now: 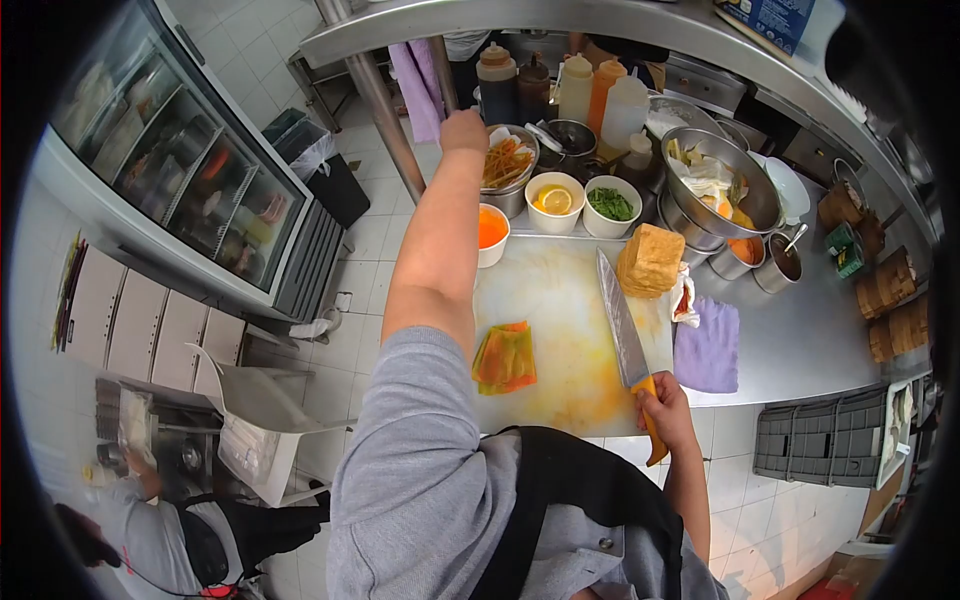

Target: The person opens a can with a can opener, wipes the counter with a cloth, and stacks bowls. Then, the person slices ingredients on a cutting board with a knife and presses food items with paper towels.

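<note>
My right hand (664, 408) is closed around the yellow handle of a large chef's knife (622, 325). Its blade lies along the right side of the white cutting board (560, 300) and points away from me. My left arm stretches far forward, and my left hand (465, 132) is beside a metal bowl (518, 200) of thin orange-brown strips (508, 162); its fingers are hidden from me. On the board's left part lies a flat stack of green and orange slices (505, 358). A golden-brown block, like a bread loaf (651, 261), stands near the blade's tip.
White tubs hold orange contents (492, 229), lemon (556, 199) and chopped greens (610, 207). Squeeze bottles (575, 88) line the back under a metal shelf. A bowl of scraps (715, 185) and a purple cloth (707, 345) sit at right. Another person (180, 530) works at lower left.
</note>
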Demonstrator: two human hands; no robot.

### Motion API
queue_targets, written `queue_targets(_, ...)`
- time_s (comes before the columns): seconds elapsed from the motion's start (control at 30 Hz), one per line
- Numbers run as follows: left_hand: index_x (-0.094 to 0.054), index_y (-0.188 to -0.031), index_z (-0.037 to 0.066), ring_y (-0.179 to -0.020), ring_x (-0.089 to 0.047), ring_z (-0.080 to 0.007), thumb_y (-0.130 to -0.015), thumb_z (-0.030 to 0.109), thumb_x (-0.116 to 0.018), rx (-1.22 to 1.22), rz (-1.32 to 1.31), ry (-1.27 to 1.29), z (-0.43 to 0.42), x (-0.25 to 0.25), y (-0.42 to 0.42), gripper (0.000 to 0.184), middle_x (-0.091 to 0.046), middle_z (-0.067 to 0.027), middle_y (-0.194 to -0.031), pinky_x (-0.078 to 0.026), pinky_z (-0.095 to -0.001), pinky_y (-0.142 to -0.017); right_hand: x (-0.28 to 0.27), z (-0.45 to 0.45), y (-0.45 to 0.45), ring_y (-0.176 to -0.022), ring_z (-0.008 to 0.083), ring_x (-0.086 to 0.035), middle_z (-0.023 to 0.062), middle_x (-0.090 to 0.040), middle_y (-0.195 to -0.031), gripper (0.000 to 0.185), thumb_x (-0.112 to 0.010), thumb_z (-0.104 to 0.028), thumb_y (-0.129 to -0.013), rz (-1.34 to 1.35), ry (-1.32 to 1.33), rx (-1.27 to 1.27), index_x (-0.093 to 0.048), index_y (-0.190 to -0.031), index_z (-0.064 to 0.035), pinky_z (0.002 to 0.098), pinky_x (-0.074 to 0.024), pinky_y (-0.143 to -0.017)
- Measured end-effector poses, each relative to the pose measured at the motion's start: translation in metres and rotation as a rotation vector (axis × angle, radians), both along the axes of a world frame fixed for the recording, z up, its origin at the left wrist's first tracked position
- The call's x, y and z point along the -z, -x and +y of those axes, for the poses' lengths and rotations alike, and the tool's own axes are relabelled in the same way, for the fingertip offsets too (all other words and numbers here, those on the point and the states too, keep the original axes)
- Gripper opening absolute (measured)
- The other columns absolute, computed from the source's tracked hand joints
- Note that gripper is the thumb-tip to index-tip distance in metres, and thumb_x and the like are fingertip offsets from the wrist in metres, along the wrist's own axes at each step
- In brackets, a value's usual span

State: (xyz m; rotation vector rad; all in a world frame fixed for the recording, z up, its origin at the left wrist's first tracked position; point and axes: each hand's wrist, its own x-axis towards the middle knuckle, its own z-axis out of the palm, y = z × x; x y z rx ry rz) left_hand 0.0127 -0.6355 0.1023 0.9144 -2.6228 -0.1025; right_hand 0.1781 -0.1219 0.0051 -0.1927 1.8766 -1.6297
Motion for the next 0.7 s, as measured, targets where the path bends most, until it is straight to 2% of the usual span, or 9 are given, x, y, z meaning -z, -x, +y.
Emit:
queue_targets(0.07, -0.072, -0.096, 0.005, -0.097, -0.067, -0.0313, -0.087, 0.015, -0.058, 0.025, 0.059, 0.004, 0.002, 0.012, 0.007, 0.019, -0.067, -0.0163, -0.107, -0.055, -0.0399, -0.082, 0.001, 0.0, 0.0, -0.049, 0.0119, -0.052, 0.0051, -0.057, -0.071, 0.012, -0.056, -0.004, -0.089, 0.002, 0.006, 0.005, -0.049, -0.097, 0.0, 0.0273, -0.0433, -0.046)
queue_targets(0.2, -0.071, -0.095, 0.005, -0.097, -0.066, -0.0331, -0.086, 0.013, -0.058, 0.087, 0.1, -0.001, 0.003, 0.028, 0.007, 0.018, -0.066, -0.0172, -0.107, -0.054, -0.0408, -0.083, 0.004, 0.002, 0.0, -0.051, 0.0116, -0.052, 0.0046, -0.056, -0.07, 0.012, -0.056, -0.005, -0.089, 0.006, 0.02, 0.003, -0.05, -0.098, 0.0, 0.0272, -0.0436, -0.047)
queue_targets(0.37, -0.068, -0.098, 0.006, -0.097, -0.065, -0.0344, -0.083, 0.015, -0.061, 0.104, 0.157, 0.091, 0.035, 0.0, -0.014, 0.019, -0.065, -0.0146, -0.107, -0.054, -0.0421, -0.082, 0.014, 0.007, 0.001, -0.051, 0.0113, -0.053, 0.0033, -0.056, -0.07, 0.015, -0.058, -0.007, -0.088, 0.038, 0.014, -0.01, -0.051, -0.099, -0.0001, 0.0276, -0.0439, -0.047)
queue_targets(0.43, -0.067, -0.104, 0.007, -0.102, -0.064, -0.0313, -0.081, 0.023, -0.066, 0.229, 0.009, 0.026, 0.068, -0.031, -0.035, 0.028, -0.066, -0.0159, -0.108, -0.052, -0.0423, -0.087, 0.016, 0.008, 0.002, -0.052, 0.0119, -0.054, 0.004, -0.056, -0.07, 0.016, -0.059, -0.006, -0.088, 0.058, 0.034, -0.011, -0.051, -0.1, 0.0004, 0.0282, -0.0438, -0.046)
queue_targets(0.47, -0.066, -0.111, 0.007, -0.105, -0.063, -0.0304, -0.079, 0.027, -0.069, 0.405, -0.325, 0.046, 0.086, -0.039, -0.034, 0.038, -0.066, -0.0164, -0.111, -0.05, -0.0407, -0.09, 0.014, 0.01, 0.006, -0.052, 0.0128, -0.055, 0.0048, -0.057, -0.071, 0.016, -0.059, -0.007, -0.088, 0.038, 0.005, -0.069, -0.051, -0.1, 0.0001, 0.0282, -0.0437, -0.046)
queue_targets(0.5, -0.067, -0.113, 0.009, -0.103, -0.064, -0.0308, -0.077, 0.029, -0.073, 0.612, -0.295, 0.02, 0.12, -0.075, -0.076, 0.042, -0.067, -0.0148, -0.112, -0.051, -0.0396, -0.089, 0.016, 0.011, 0.008, -0.053, 0.0139, -0.057, 0.006, -0.058, -0.072, 0.016, -0.059, -0.007, -0.088, 0.014, 0.008, -0.098, -0.051, -0.1, -0.0002, 0.0286, -0.0445, -0.046)
queue_targets(0.57, -0.067, -0.112, 0.011, -0.096, -0.065, -0.0277, -0.079, 0.031, -0.071, 0.9, -0.386, -0.104, 0.166, -0.127, -0.111, 0.039, -0.068, -0.0132, -0.103, -0.051, -0.0376, -0.083, 0.022, 0.014, 0.012, -0.054, 0.0146, -0.058, 0.0067, -0.059, -0.074, 0.017, -0.06, -0.008, -0.088, -0.009, 0.08, -0.142, -0.052, -0.1, 0.0006, 0.0287, -0.0468, -0.048)
queue_targets(0.63, -0.068, -0.106, 0.008, -0.091, -0.064, -0.026, -0.08, 0.026, -0.072, 1.102, -0.275, -0.246, 0.199, -0.174, -0.135, 0.032, -0.068, -0.0123, -0.095, -0.051, -0.0353, -0.079, 0.011, 0.013, 0.011, -0.055, 0.0146, -0.059, 0.0068, -0.06, -0.075, 0.017, -0.061, -0.01, -0.089, -0.02, 0.056, -0.146, -0.054, -0.099, 0.0011, 0.0286, -0.0478, -0.049)
queue_targets(0.7, -0.067, -0.1, 0.007, -0.088, -0.062, -0.0259, -0.082, 0.019, -0.071, 1.229, 0.03, -0.138, 0.22, -0.221, -0.156, 0.022, -0.065, -0.0112, -0.091, -0.05, -0.0342, -0.075, 0.009, 0.012, 0.009, -0.055, 0.0146, -0.059, 0.0068, -0.06, -0.075, 0.017, -0.062, -0.011, -0.089, -0.035, 0.031, -0.159, -0.056, -0.099, 0.0016, 0.0286, -0.0487, -0.049)
